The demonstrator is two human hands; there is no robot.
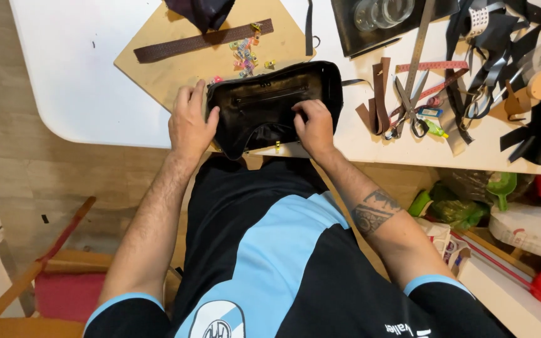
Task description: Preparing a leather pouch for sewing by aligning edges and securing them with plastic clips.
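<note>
Both hands press a black leather bag [270, 106]: left hand [190, 122] fingers curled around its edge, right hand [313, 125] fingers pinching its front.

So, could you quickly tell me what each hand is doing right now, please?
Left hand: closed on the left edge of the black leather bag, gripping it.
Right hand: fingers curled, pressing on the bag's front; a firm grip cannot be told.

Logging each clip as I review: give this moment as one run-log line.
left hand: grips bag's left end | right hand: presses on black bag | bag: on wooden board, zipper up | nearby: scissors
</note>
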